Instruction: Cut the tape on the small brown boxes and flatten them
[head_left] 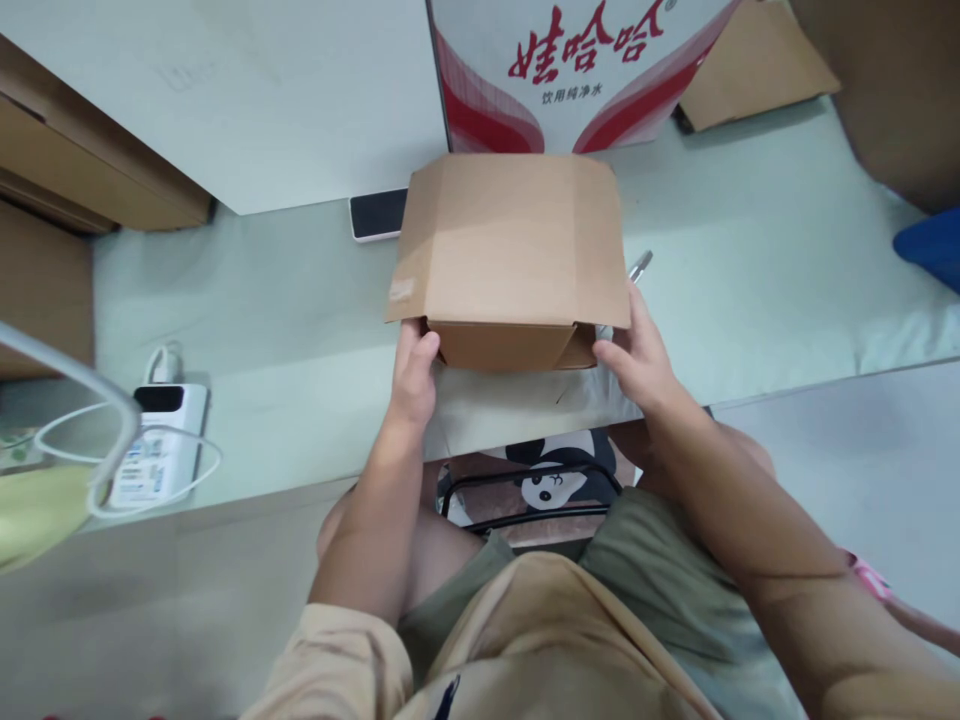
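Observation:
A brown cardboard box (pixel 517 240) sits on the pale green tabletop in front of me, its wide flap facing up. My left hand (pixel 415 372) grips its near left corner, with the thumb bent at the edge and the other fingers hidden under the flap. At the near right corner my right hand (pixel 637 350) holds the box side, thumb in front and fingers along the outside. Just past that hand a silvery pen-like thing (pixel 640 266) sticks out from beside the box. A dark-topped white device (pixel 376 215) lies partly behind the box's left side.
A white carton with red print (pixel 570 80) stands behind the box. To the left are a white power bank (pixel 161 445) with a cable and a blurred lamp arm (pixel 67 365). Flat cardboard (pixel 757 65) lies far right, near a blue object (pixel 934 248). The table's front edge runs before my lap.

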